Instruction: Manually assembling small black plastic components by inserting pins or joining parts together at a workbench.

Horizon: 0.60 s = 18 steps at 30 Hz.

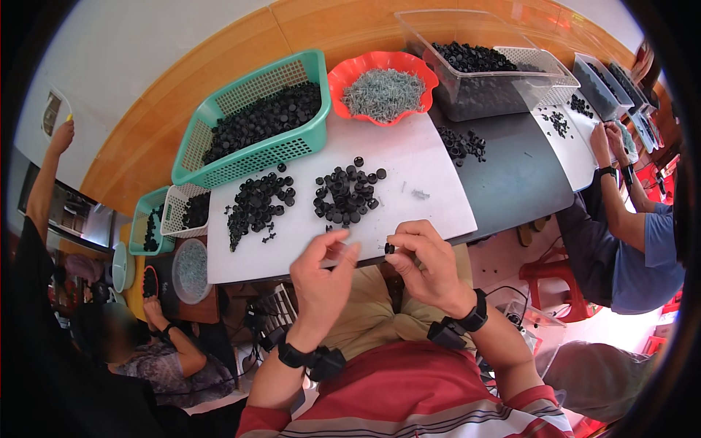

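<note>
My right hand (pixel 427 266) pinches a small black round plastic part (pixel 389 249) between thumb and fingertips, just past the table's near edge. Close beside it is my left hand (pixel 325 281), its fingers bent and somewhat blurred, with a gap between thumb and forefinger and nothing visible in it. Beyond both hands, a pile of black round caps (pixel 347 191) lies on the white board (pixel 431 175). Left of that is a second pile of smaller black parts (pixel 255 204). A few loose screws (pixel 420 194) lie to the right of the caps.
A green basket (pixel 252 164) of black parts, a red scalloped bowl (pixel 339 80) of screws and a clear bin (pixel 475 109) line the back. Another person (pixel 628 233) works at the right; one more (pixel 171 358) sits at the left. A red stool (pixel 558 281) stands right.
</note>
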Each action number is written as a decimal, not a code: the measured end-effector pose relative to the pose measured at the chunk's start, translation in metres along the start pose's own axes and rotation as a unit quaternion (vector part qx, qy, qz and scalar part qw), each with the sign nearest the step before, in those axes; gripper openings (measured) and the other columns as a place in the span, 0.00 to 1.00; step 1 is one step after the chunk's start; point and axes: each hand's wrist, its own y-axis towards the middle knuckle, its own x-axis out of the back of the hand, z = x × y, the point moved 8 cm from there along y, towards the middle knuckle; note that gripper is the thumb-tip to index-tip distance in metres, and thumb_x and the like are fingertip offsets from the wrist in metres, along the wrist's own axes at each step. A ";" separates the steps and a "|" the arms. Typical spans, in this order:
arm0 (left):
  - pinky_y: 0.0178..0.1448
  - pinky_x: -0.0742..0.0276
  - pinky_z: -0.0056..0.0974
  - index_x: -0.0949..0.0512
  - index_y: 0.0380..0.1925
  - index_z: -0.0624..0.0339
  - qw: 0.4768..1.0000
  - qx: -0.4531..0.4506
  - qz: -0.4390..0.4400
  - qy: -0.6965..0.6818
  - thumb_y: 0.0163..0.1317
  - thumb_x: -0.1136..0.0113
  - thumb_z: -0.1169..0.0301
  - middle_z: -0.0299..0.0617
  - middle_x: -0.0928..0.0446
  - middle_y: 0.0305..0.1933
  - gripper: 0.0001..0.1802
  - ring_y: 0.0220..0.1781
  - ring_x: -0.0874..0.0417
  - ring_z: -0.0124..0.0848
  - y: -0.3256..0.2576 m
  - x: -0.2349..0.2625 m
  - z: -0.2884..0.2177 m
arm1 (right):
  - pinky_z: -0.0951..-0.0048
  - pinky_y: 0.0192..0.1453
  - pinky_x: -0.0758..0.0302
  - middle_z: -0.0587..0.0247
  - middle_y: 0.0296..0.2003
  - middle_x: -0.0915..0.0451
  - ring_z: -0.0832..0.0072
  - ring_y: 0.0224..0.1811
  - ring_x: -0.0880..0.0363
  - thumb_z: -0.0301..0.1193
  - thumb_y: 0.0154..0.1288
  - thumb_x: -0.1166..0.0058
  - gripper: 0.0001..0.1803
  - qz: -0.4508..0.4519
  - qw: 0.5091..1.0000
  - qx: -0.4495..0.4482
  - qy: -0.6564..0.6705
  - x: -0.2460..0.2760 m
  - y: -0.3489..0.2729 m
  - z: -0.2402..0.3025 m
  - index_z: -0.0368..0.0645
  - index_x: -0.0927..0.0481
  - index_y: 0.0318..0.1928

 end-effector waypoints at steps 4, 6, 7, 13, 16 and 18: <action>0.50 0.19 0.40 0.16 0.43 0.62 0.950 -0.229 -0.058 0.205 0.57 0.29 0.80 0.44 0.13 0.47 0.14 0.47 0.15 0.38 0.026 0.010 -0.023 | 0.76 0.35 0.22 0.56 0.45 0.21 0.76 0.33 0.21 0.18 0.65 0.34 0.14 0.002 0.999 -0.021 0.035 0.003 -0.001 0.001 0.36 0.18 0.51; 0.51 0.19 0.43 0.15 0.43 0.61 0.946 -0.234 -0.049 0.219 0.55 0.29 0.80 0.45 0.14 0.47 0.14 0.48 0.16 0.44 0.032 0.010 -0.027 | 0.76 0.36 0.22 0.56 0.45 0.21 0.76 0.33 0.21 0.19 0.65 0.34 0.14 0.006 0.999 -0.024 0.037 0.006 0.001 0.001 0.36 0.19 0.51; 0.50 0.18 0.43 0.15 0.42 0.59 0.938 -0.237 -0.030 0.252 0.56 0.30 0.78 0.43 0.14 0.47 0.12 0.48 0.16 0.44 0.035 0.007 -0.028 | 0.75 0.34 0.21 0.56 0.45 0.22 0.74 0.31 0.19 0.19 0.64 0.34 0.15 0.005 0.999 -0.015 0.035 0.007 0.001 0.002 0.37 0.19 0.51; 0.48 0.18 0.43 0.15 0.39 0.57 0.921 -0.234 0.008 0.312 0.58 0.31 0.76 0.39 0.14 0.45 0.09 0.47 0.17 0.41 0.042 0.000 -0.031 | 0.73 0.32 0.20 0.57 0.44 0.22 0.74 0.29 0.17 0.20 0.64 0.33 0.16 0.005 0.999 -0.020 0.048 0.009 -0.001 0.003 0.38 0.20 0.51; 0.49 0.18 0.43 0.15 0.40 0.59 0.930 -0.216 0.008 0.297 0.58 0.31 0.76 0.42 0.14 0.45 0.09 0.46 0.16 0.42 0.044 0.003 -0.030 | 0.74 0.32 0.20 0.57 0.45 0.22 0.75 0.29 0.17 0.20 0.65 0.33 0.15 0.005 0.998 -0.028 0.056 0.009 -0.002 0.001 0.38 0.19 0.51; 0.51 0.18 0.42 0.15 0.41 0.60 0.938 -0.203 0.004 0.282 0.57 0.30 0.77 0.44 0.14 0.46 0.10 0.47 0.15 0.43 0.045 0.006 -0.029 | 0.74 0.32 0.20 0.57 0.45 0.22 0.75 0.29 0.17 0.20 0.65 0.33 0.15 0.005 0.998 -0.032 0.055 0.010 -0.003 -0.001 0.38 0.19 0.51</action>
